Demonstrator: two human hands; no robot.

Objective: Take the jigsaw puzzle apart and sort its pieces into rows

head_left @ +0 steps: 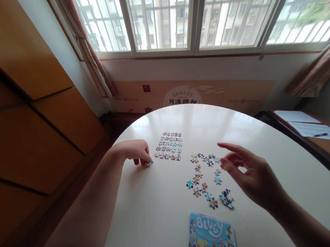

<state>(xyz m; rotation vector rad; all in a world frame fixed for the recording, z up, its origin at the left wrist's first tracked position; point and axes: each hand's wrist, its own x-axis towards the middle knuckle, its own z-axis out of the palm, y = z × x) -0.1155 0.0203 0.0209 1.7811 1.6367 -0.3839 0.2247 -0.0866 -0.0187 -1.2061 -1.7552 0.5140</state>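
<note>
My left hand [137,151] pinches a small jigsaw puzzle piece [150,163] at the table surface. Just to its right, several pieces lie in neat rows, forming a grid of puzzle pieces [169,146]. My right hand [242,168] hovers with thumb and fingers apart, nothing visible between them. Near its fingertips is a loose ring of scattered puzzle pieces [197,174]. A small heap of puzzle pieces [226,198] sits below that hand, at the ring's lower right.
A blue "Bluey" picture sheet or booklet [212,237] lies at the near edge of view on the round white table [147,216]. To the right, papers [317,131] and a pen rest on a brown side table. Wooden cabinets [53,145] stand on the left; windows are beyond.
</note>
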